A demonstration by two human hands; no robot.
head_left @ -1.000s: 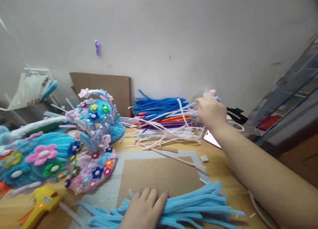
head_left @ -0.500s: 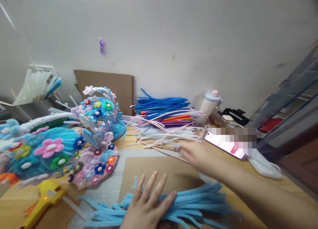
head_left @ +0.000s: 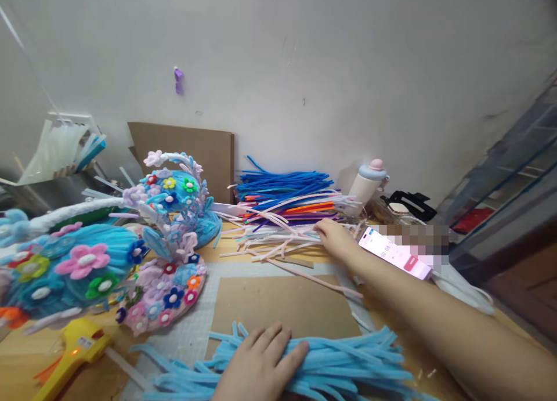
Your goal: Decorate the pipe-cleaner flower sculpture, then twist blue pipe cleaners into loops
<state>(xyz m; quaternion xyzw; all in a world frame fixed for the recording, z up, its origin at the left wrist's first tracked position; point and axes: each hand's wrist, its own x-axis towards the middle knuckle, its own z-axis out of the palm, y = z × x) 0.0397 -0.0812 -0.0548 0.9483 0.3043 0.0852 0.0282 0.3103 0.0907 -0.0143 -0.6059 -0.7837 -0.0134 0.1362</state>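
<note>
My left grip (head_left: 263,363) lies palm-down across a bundle of light-blue pipe cleaners (head_left: 343,360); with the finger undersides hidden, I can't tell whether it closes on any stems. Under the bundle, and showing just beyond my fingers, is a cardboard sheet (head_left: 282,299). My right grip (head_left: 337,241), reaching farther across the bench (head_left: 20,360), has its fingertips at the white pipe cleaners (head_left: 282,234); whether they pinch one, I can't tell.

Those stems cross one another, so a quick pull there could drag neighbours along. A loose pink pipe cleaner (head_left: 322,280) angles between my grips and might snag. My right forearm runs right beside the phone (head_left: 391,253) and could nudge it. If my left palm slid leftward, the bundle could shove the yellow glue gun (head_left: 78,349).
</note>
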